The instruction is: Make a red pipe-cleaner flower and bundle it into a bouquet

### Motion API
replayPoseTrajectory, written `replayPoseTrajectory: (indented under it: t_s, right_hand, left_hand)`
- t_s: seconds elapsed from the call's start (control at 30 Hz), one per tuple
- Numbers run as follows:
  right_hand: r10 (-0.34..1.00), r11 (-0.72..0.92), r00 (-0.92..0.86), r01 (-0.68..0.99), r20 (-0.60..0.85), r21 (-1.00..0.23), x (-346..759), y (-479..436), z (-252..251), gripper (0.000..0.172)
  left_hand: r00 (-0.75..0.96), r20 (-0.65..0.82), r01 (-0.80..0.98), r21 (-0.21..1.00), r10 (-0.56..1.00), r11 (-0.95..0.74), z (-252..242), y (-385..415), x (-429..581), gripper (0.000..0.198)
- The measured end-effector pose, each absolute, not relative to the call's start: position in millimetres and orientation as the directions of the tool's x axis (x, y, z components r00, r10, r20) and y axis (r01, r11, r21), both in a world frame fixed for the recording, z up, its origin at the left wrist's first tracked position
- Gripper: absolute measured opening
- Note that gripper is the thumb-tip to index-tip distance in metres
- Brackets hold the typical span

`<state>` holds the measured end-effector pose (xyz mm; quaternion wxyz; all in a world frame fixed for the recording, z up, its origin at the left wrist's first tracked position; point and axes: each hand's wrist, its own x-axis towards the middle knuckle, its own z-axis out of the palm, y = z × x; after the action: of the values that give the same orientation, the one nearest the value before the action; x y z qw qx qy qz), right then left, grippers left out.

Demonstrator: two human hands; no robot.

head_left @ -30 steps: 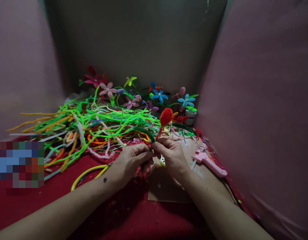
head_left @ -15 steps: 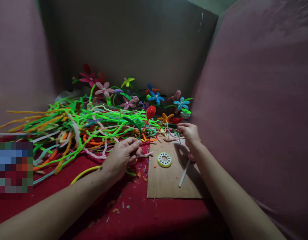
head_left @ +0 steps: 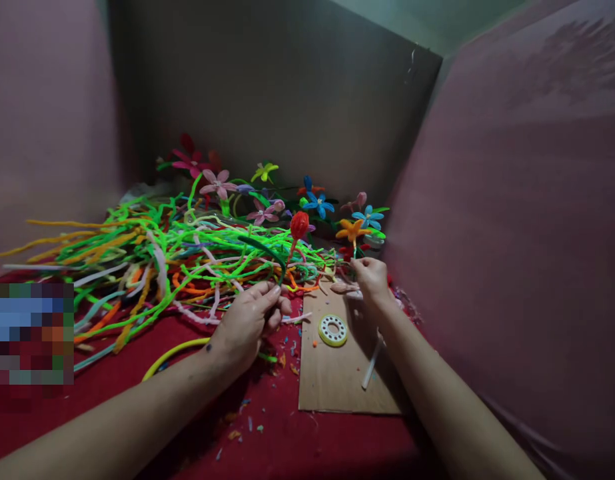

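Note:
My left hand (head_left: 254, 320) is closed in a pinch at the left edge of the cardboard. From its fingers a dark green pipe-cleaner leaf (head_left: 264, 245) curves up to the left. A red pipe-cleaner bud (head_left: 300, 227) stands just above the same fingers; its lower stem is hard to see, but it appears held with the leaf. Over the back of the cardboard, my right hand (head_left: 371, 277) pinches the thin stem of an orange pipe-cleaner flower (head_left: 353, 230), whose petals face up above the fingertips.
A brown cardboard sheet (head_left: 332, 380) lies on the red cloth (head_left: 287, 447), bearing a yellow-rimmed tape roll (head_left: 333, 331) and a white stick (head_left: 370, 367). Tangled pipe cleaners (head_left: 137, 267) spread at left. Finished flowers (head_left: 218, 183) stand behind, before a dark panel (head_left: 267, 87). Scraps litter the cloth.
My right hand has taken the orange flower by its stem, and the flower is now farther right and more upright. My left hand still holds the leaf and bud. The view has shifted slightly.

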<state>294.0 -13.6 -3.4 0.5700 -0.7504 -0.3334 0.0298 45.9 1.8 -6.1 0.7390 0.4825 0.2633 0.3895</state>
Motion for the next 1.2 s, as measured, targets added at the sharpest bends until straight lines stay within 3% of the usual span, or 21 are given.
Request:
replayPoseTrajectory:
  t_s: [0.17, 0.3, 0.47, 0.77, 0.93, 1.2]
  right_hand:
    - [0.561, 0.167, 0.712, 0.403, 0.423, -0.900, 263, -28, 8, 0.029]
    - [0.613, 0.300, 0.653, 0.328, 0.444, -0.896, 236, -31, 17, 0.025]
    - [0.726, 0.407, 0.517, 0.207, 0.453, -0.890, 207, -41, 7, 0.020]
    - [0.851, 0.318, 0.381, 0.174, 0.361, -0.932, 182, -59, 3, 0.015]
    - [0.865, 0.350, 0.352, 0.092, 0.359, -0.932, 179, -59, -7, 0.015]
    - [0.918, 0.273, 0.251, 0.167, 0.308, -0.947, 175, -58, -13, 0.020]
  left_hand:
    - [0.574, 0.032, -0.316, 0.930, 0.818, 0.185, -4, -1, 49, 0.022]
    - [0.530, 0.108, -0.341, 0.935, 0.841, 0.095, -3, -2, 50, 0.021]
    - [0.533, 0.126, -0.219, 0.976, 0.836, -0.008, 2, -2, 44, 0.016]
    - [0.548, 0.140, -0.201, 0.979, 0.825, -0.033, 4, -1, 43, 0.018]
    - [0.526, 0.169, -0.199, 0.977, 0.833, -0.072, 1, 0, 43, 0.014]
    - [0.488, 0.205, -0.180, 0.975, 0.848, -0.132, 2, 0, 45, 0.010]
